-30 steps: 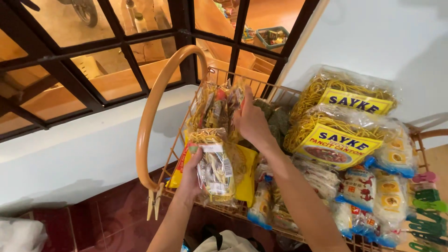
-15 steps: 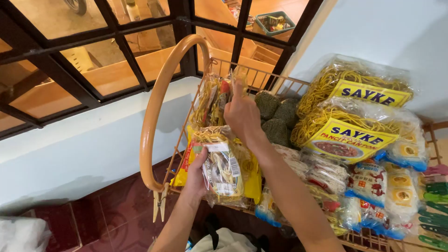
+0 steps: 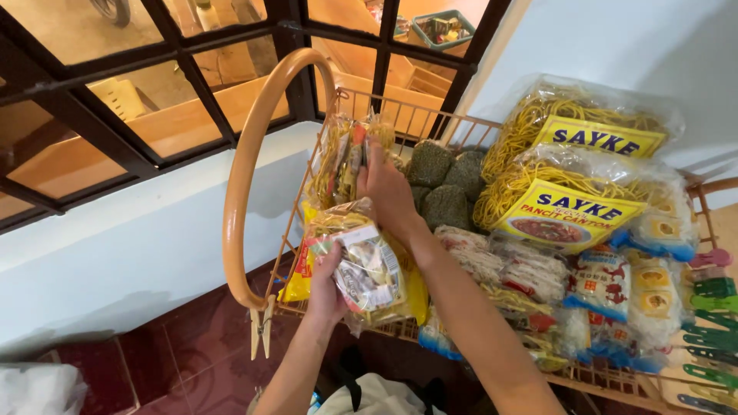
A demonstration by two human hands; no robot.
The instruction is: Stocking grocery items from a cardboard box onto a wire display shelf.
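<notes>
A wire basket (image 3: 430,127) with an orange hoop handle (image 3: 244,173) is packed with noodle packets. My left hand (image 3: 327,280) grips a clear packet of yellow noodles and sachets (image 3: 365,265) at the basket's near left corner. My right hand (image 3: 388,188) reaches further in and pinches the top of upright noodle packets (image 3: 342,157) along the left side. Three dark green bundles (image 3: 442,184) sit just right of that hand.
Two large yellow noodle bags (image 3: 573,184) fill the right of the basket, with smaller blue and white packets (image 3: 615,288) in front. Coloured clothes pegs (image 3: 711,307) hang at the far right. A dark barred window (image 3: 184,92), a pale wall and a red tiled floor (image 3: 177,361) lie left.
My right hand has pushed deeper toward the upright packets at the basket's left. The left hand keeps its hold on the same packet. The view has shifted slightly.
</notes>
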